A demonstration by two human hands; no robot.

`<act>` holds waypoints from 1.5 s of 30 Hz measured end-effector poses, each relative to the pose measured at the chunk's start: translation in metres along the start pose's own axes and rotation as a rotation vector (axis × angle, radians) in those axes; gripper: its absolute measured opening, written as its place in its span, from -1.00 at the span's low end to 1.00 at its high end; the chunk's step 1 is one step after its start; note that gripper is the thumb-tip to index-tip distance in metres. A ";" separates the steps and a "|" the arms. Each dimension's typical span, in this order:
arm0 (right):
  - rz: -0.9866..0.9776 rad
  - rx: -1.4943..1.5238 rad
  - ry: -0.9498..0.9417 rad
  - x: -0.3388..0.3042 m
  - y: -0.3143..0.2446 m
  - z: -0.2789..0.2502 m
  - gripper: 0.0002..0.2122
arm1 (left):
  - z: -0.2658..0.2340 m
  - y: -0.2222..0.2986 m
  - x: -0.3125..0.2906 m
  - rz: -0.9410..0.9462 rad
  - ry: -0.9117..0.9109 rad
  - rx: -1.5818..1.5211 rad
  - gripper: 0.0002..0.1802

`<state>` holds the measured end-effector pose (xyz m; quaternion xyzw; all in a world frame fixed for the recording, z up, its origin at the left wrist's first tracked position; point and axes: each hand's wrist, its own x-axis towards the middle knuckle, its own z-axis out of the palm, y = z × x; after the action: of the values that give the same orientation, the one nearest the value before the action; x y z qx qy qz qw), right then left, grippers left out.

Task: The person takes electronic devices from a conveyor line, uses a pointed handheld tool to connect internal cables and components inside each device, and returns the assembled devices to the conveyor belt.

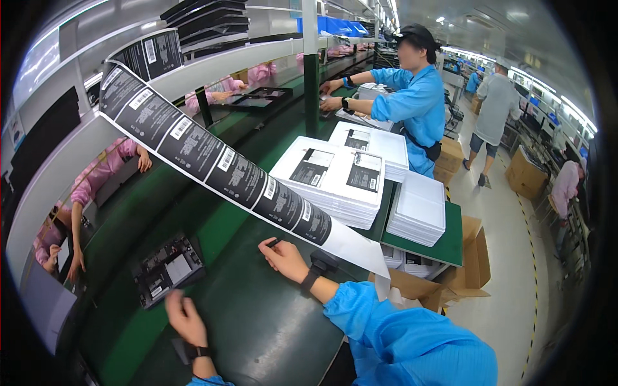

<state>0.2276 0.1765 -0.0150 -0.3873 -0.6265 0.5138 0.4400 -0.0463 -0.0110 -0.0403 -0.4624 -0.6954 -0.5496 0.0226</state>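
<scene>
Head view showed the black tray (168, 267) lying on the green belt (257, 321) just above the loosely open left hand (187, 320), long axis slanting up-right, while the farther right hand (283, 257) pinched a small dark piece.

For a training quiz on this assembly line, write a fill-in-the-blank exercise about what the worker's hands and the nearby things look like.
1. The long strip of black labels hangs above a conveyor belt whose colour is ____.
2. The right hand pinches a small dark item, and its wrist wears a black ____.
3. The left hand hovers next to an open black ____.
4. The flat boxes stacked beside the belt are ____ in colour.

Missing words: green; band; device; white
</scene>
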 end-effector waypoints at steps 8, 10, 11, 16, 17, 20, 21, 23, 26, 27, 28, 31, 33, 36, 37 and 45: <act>-0.140 -0.041 -0.030 -0.037 -0.017 0.121 -0.66 | 0.038 0.047 0.006 0.161 -0.292 0.045 -0.41; -0.228 -0.066 -0.180 -0.053 -0.014 0.137 -0.64 | 0.036 0.039 0.006 0.182 -0.255 0.000 -0.57; -0.323 -0.118 -0.239 -0.060 -0.012 0.140 -0.64 | 0.031 0.037 0.005 0.147 -0.290 -0.021 -0.64; -0.318 0.075 -0.355 -0.068 -0.008 0.131 -0.68 | 0.019 0.046 -0.005 0.237 -0.290 0.047 -0.72; -0.313 0.070 -0.356 -0.067 -0.006 0.131 -0.68 | 0.018 0.048 -0.006 0.249 -0.297 0.047 -0.71; -0.174 0.065 -0.403 -0.065 -0.014 0.127 -0.71 | 0.016 0.049 -0.006 0.243 -0.295 0.049 -0.68; -0.168 0.060 -0.402 -0.064 -0.011 0.128 -0.71 | 0.017 0.049 -0.006 0.265 -0.280 0.059 -0.69; -0.187 0.034 -0.415 -0.063 -0.005 0.130 -0.71 | 0.020 0.044 -0.006 0.262 -0.283 0.061 -0.71; -0.194 0.059 -0.381 -0.065 -0.013 0.130 -0.66 | 0.021 0.036 -0.006 0.239 -0.302 0.029 -0.68; -0.203 0.111 -0.343 -0.067 -0.014 0.129 -0.60 | 0.021 0.040 -0.007 0.230 -0.307 0.028 -0.68; -0.194 0.109 -0.344 -0.066 -0.015 0.127 -0.60 | 0.020 0.045 -0.006 0.227 -0.312 0.030 -0.69; -0.154 0.030 -0.419 -0.061 -0.017 0.123 -0.70 | 0.020 0.052 -0.004 0.219 -0.316 0.029 -0.68; -0.159 0.068 -0.396 -0.064 -0.014 0.125 -0.69 | 0.021 0.046 -0.007 0.206 -0.320 0.041 -0.68; -0.176 0.066 -0.382 -0.062 -0.011 0.127 -0.69 | 0.022 0.043 -0.008 0.197 -0.306 0.048 -0.68; -0.173 0.063 -0.382 -0.063 -0.012 0.127 -0.69 | 0.022 0.043 -0.008 0.194 -0.308 0.044 -0.68; -0.158 0.102 -0.408 -0.061 -0.011 0.127 -0.69 | 0.021 0.045 -0.007 0.220 -0.316 0.046 -0.72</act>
<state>0.1262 0.0787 -0.0247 -0.2021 -0.7042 0.5765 0.3619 -0.0023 -0.0007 -0.0192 -0.6156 -0.6479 -0.4482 -0.0164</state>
